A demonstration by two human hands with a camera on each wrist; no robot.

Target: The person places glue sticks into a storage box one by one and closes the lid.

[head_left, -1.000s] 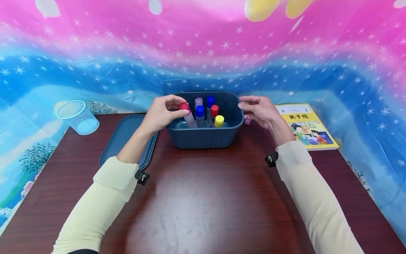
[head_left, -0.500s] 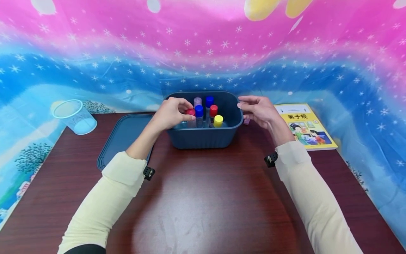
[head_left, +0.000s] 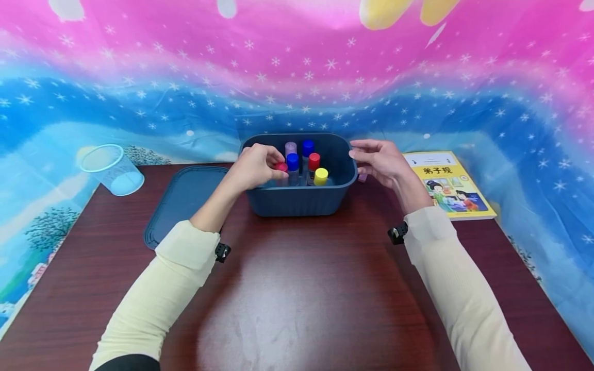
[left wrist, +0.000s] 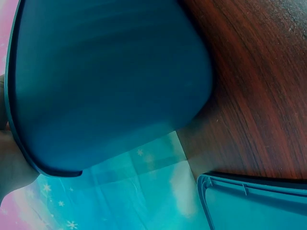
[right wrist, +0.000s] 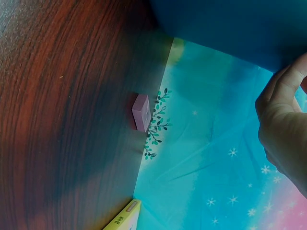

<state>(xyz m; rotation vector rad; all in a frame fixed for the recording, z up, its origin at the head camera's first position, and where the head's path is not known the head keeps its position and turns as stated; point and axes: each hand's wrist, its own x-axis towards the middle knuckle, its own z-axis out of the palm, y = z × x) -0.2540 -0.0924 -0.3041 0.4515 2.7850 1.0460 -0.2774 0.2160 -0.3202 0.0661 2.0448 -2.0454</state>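
In the head view, a dark blue plastic bin (head_left: 297,202) holds several clear bottles with coloured caps. My left hand (head_left: 255,167) reaches over its left rim and pinches the red cap of a small bottle (head_left: 281,167), low among the others; most of that bottle is hidden. Beside it stand a blue-capped bottle (head_left: 292,162), another red-capped bottle (head_left: 314,161) and a yellow-capped bottle (head_left: 320,176). My right hand (head_left: 378,159) rests its fingertips against the right rim, fingers relaxed. The right wrist view shows this right hand (right wrist: 285,115) beside the bin wall (right wrist: 230,28).
Left of the bin lies its dark blue lid (head_left: 181,201), partly behind my left forearm. A light blue mesh cup (head_left: 113,172) stands at the far left. A yellow book (head_left: 452,185) lies on the right, and a small pink block (right wrist: 141,113) sits by the table's back edge.
My left hand has moved right and down into the bin, bringing the red-capped bottle from a tilt at the left side to beside the blue-capped one. My right hand stays at the rim.
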